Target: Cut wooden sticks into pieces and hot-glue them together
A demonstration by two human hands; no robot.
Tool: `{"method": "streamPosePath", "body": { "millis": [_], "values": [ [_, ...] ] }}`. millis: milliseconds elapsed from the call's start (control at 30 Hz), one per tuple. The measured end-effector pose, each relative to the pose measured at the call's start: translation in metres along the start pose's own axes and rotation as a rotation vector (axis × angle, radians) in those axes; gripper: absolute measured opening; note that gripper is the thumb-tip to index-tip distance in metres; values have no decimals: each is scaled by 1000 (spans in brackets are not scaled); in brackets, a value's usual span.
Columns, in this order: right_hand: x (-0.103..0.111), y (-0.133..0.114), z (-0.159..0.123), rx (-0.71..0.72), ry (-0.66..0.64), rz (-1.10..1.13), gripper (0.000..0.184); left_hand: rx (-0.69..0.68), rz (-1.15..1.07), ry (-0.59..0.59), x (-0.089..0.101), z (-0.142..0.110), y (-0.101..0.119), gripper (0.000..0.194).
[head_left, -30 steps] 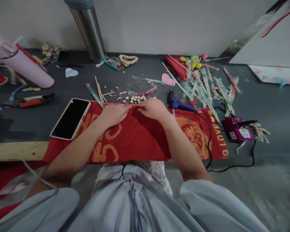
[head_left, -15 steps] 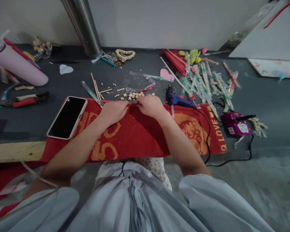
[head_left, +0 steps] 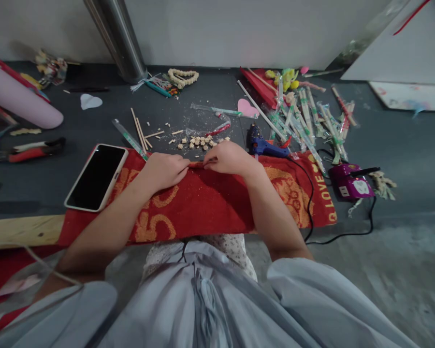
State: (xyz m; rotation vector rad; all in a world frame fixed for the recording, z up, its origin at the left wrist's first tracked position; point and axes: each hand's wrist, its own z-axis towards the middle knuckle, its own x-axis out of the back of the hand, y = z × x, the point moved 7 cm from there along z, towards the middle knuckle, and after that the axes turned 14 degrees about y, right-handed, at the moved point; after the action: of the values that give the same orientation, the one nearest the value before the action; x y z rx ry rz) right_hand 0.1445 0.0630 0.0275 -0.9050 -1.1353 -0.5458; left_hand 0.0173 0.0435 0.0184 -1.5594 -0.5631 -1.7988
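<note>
My left hand (head_left: 165, 170) and my right hand (head_left: 230, 158) rest on the far edge of a red towel (head_left: 203, 203) with orange print. Both hands have their fingers curled, and the fingertips meet around a small thin piece at the towel's edge; I cannot make out what it is. Just beyond the fingers lies a heap of small wooden cubes (head_left: 199, 141) on the dark floor. A black phone (head_left: 96, 176) lies on the towel's left end.
A blue glue gun (head_left: 266, 146) with a black cord lies right of my right hand, near a purple power socket (head_left: 350, 183). Wrapped chopsticks (head_left: 308, 125) are strewn at the right, loose sticks (head_left: 139, 133), red pliers (head_left: 29, 151), a pink roll (head_left: 20, 101) and a metal column (head_left: 116, 38) at the left.
The view has tilted a little, shifting everything up and left. My hands have closed in, fingertips now meeting at the towel's edge.
</note>
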Motion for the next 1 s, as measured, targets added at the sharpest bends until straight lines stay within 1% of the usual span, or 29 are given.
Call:
{"method": "streamPosePath", "body": {
  "millis": [133,267,333,467,567,700,833,1000],
  "values": [
    [6,6,-3,-29,-17,42,21,-57,-1,-29,0,-1,1,38],
    [13,27,-10,-123,-23,107,19,-82,-19,-60,0,-2,1,41],
    [17,40,-15,-192,-29,121,17,-89,-33,-72,0,-2,1,42],
    [28,69,-27,-387,-6,24,16,-76,-64,-79,1,-2,0,41],
    [35,82,-35,-482,4,-15,16,-70,-60,-89,1,-3,-1,40],
    [37,85,-40,-508,-43,-49,14,-68,-53,-125,1,-3,0,40],
    [38,79,-42,-546,-118,-83,13,-64,-36,-154,1,-3,0,42],
    [36,70,-43,-538,-178,-174,14,-67,-57,-173,1,-4,-1,41]
  ]
}}
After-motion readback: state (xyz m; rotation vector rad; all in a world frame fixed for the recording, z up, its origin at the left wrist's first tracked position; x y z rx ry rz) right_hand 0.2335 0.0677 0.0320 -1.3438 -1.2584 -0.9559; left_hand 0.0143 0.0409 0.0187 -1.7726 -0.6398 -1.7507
